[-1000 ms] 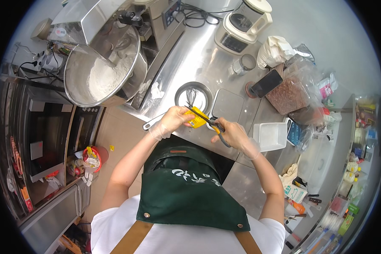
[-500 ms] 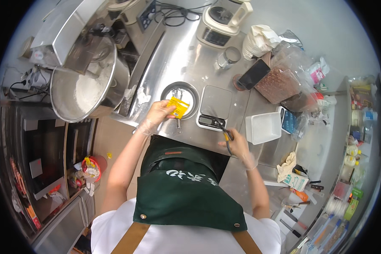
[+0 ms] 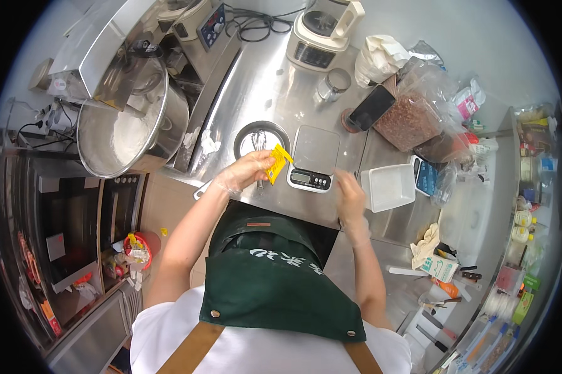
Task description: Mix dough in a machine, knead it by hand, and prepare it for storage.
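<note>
My left hand (image 3: pixel 248 171) pinches a small yellow sachet (image 3: pixel 276 167) in front of the round metal bowl (image 3: pixel 286 133). A narrow flap of the sachet bends out at its upper right corner. Inside the bowl a wire whisk (image 3: pixel 259 141) rests, its handle coming out toward me and partly behind my left hand. To the right lies a white digital scale (image 3: pixel 316 149) with a grey plate and nothing on it. My right hand (image 3: pixel 351 198), smeared by motion, is just right of the scale. Its fingers are too blurred to read, and no scissors show in it.
A mixer bowl (image 3: pixel 131 138) with white powder stands at the left. Right of the scale are a white plastic tub (image 3: pixel 390 187) and a dark phone (image 3: pixel 373 107) on a stand. A glass jar (image 3: pixel 333 85) and a blender (image 3: pixel 321 37) stand farther back.
The scissors have gone from my right hand and are out of sight; that hand has moved slightly up. My left hand has shifted right with the sachet, which is now tilted.
</note>
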`<state>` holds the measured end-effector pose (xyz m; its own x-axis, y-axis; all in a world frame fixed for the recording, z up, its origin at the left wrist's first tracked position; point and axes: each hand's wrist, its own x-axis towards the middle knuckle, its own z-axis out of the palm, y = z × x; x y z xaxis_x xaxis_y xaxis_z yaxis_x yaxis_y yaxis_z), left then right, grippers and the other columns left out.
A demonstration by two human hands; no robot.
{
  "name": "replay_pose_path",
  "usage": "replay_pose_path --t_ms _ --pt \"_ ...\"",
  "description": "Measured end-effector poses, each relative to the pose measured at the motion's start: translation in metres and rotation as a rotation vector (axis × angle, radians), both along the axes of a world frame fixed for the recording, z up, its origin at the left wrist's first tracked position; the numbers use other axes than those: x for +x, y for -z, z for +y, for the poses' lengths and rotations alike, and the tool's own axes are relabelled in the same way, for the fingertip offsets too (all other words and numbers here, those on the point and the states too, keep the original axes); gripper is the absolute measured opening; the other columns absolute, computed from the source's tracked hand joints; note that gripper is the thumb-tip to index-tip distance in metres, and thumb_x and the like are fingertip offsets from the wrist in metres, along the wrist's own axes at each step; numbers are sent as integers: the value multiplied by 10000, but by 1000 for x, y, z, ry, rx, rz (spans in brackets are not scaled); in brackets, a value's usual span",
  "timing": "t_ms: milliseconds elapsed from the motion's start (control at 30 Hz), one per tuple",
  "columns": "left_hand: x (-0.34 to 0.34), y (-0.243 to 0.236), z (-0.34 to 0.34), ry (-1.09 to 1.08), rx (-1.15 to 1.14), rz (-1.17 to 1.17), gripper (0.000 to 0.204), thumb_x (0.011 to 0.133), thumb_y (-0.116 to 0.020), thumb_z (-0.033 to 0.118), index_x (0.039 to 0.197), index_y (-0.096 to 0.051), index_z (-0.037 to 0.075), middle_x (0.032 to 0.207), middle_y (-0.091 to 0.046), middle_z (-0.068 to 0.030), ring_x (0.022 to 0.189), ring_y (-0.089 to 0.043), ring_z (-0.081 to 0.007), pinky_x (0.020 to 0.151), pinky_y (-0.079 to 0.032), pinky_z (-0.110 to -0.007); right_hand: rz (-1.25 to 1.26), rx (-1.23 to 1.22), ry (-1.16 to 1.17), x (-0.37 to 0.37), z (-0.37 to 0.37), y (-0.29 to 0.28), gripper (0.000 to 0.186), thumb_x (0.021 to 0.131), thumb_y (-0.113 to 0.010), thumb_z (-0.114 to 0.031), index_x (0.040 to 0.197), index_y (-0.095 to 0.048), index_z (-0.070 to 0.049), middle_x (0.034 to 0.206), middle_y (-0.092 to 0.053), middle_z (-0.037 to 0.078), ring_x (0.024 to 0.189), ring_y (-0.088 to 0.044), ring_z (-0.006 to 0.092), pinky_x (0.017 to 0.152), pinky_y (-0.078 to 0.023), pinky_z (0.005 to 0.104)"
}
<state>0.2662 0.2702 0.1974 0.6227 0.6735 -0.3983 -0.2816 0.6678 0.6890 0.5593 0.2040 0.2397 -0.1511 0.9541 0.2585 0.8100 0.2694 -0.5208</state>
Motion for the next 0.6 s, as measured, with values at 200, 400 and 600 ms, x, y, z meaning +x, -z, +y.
replay_pose_path --t_ms 200,400,600 --pt "0 -3 -1 178 9 -248 332 951 -597 297 1160 -577 39 966 -605 -3 845 -567 -74 701 -469 -219 334 -62 -668 -79 84 -38 243 754 -635 72 964 -682 -41 953 -679 95 827 -668 270 704 -542 346" --pt "-17 -15 -9 -148 102 38 594 857 -692 404 1270 -549 1 1074 -657 -102 1014 -620 -204 877 -490 -303 24 -62 -515 -100 92 -30 166 736 -678 16 886 -706 -49 805 -674 106 703 -660 257 630 -525 346" --pt "15 -24 -24 -138 699 1004 344 859 -678 210 1177 -650 82 913 -701 -169 825 -689 -273 743 -535 -356 460 -421 -209 -116 94 15 84 849 -658 -56 897 -705 -6 794 -681 77 614 -592 122 551 -466 259"
